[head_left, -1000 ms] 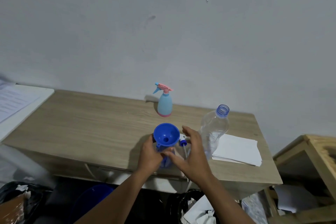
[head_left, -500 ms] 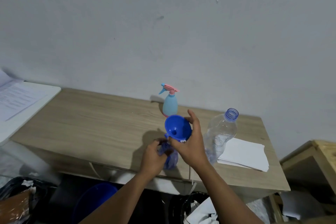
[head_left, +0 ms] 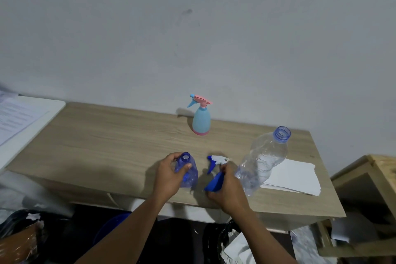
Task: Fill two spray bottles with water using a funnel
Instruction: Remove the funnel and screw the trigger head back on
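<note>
left hand: grips the open blue spray bottle on the tabletop
right hand: we see it clasping the blue funnel by the spray head

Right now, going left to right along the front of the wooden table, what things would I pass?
Open blue spray bottle gripped by the left hand → blue funnel in the right hand → clear plastic bottle → stack of white paper. The loose spray head overlaps the funnel, so it's skipped.
</note>
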Demonstrator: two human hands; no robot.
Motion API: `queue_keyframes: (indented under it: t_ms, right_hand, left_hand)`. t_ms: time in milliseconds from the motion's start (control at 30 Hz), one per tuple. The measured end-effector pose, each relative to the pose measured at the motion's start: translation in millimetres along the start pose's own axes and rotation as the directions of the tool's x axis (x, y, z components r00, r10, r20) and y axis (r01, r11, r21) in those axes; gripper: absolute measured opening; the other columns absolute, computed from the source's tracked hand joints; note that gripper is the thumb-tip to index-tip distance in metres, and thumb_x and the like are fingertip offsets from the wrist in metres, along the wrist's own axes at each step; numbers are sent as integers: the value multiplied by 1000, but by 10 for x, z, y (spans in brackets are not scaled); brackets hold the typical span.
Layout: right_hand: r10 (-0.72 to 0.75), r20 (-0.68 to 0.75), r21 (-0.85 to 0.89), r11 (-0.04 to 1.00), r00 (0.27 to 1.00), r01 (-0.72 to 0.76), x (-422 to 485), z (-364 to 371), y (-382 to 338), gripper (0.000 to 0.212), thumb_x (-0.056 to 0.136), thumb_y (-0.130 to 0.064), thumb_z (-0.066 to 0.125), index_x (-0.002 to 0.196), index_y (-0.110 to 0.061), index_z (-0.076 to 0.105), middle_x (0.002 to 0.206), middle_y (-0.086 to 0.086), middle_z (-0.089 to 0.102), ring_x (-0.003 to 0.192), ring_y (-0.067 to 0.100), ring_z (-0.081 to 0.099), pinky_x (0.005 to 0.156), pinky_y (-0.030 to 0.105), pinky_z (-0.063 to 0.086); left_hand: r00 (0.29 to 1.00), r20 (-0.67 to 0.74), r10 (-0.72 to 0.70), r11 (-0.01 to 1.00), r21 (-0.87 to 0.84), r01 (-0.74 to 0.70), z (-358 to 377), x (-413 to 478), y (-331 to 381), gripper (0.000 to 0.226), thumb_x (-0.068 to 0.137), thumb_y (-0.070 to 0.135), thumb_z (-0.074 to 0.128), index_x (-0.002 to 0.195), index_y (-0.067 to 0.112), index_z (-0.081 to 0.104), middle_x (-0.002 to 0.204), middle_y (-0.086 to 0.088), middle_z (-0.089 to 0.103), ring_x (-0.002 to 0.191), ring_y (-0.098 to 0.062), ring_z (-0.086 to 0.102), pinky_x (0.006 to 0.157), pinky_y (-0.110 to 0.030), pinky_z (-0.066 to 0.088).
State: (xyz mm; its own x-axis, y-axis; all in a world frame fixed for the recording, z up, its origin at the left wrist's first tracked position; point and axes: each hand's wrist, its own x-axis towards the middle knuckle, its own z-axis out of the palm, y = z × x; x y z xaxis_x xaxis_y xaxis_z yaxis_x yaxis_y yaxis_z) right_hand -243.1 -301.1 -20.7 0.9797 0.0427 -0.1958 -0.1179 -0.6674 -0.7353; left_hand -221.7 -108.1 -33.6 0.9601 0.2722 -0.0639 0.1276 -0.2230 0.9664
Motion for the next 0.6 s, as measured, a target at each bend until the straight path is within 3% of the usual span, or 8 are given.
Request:
queue_keyframes:
  t_ms: [100, 167, 233, 333, 467, 600]
  right_hand:
    - [6, 78, -225, 974, 997, 11, 93, 132, 27, 71, 67, -29, 84, 123, -24, 40, 119, 5, 55, 111, 27, 57, 79, 32, 49]
    - [13, 133, -394, 918, 991, 40, 168, 218, 40, 81, 70, -36, 83, 137, -23, 40, 141, 10, 43, 129, 33, 43, 96, 41, 48]
    - [57, 173, -484, 874, 983, 34, 220, 299, 45, 91, 70, -42, 82, 146, -26, 35, 149, 13, 35, 138, 34, 33, 109, 44, 41]
    - [99, 160, -487, 873, 982, -9, 264, 407, 40, 96, 67, -44, 83, 147, -24, 33, 151, 15, 35, 143, 37, 27, 113, 46, 34]
    - [101, 154, -428, 903, 983, -25, 257, 464, 42, 84, 68, -41, 83, 138, -23, 39, 138, 5, 50, 132, 29, 39, 105, 40, 41]
    - [128, 144, -340, 938, 981, -73, 254, 395, 20, 97, 55, -54, 83, 136, -24, 40, 135, 2, 48, 128, 26, 43, 103, 38, 43]
  left_hand:
    - [1000, 17, -20, 1000, -8, 20, -7, 40, -38, 37, 77, 15, 83, 99, 37, 64, 104, 9, 71, 100, -14, 69, 90, -43, 58]
    - [999, 16, -32, 999, -7, 32, -3, 51, -47, 36, 78, 16, 83, 101, 35, 63, 105, 11, 70, 100, -12, 68, 89, -42, 58]
    - [1000, 10, -24, 1000, 21, 24, -2, 57, -58, 37, 78, 18, 82, 107, 30, 64, 106, 11, 68, 100, -7, 66, 89, -39, 59]
    - [1000, 15, 2, 999, 40, -3, -9, 71, -77, 38, 78, 18, 82, 110, 27, 64, 106, 14, 68, 99, -1, 65, 89, -35, 58]
    - [999, 30, 30, 999, 23, -31, -38, 88, -90, 37, 77, 16, 83, 105, 31, 64, 104, 19, 68, 98, 4, 64, 89, -34, 58]
    - [997, 59, 48, 998, 29, -50, -69, 130, -112, 38, 76, 15, 83, 103, 34, 64, 104, 19, 68, 98, 5, 63, 87, -35, 58]
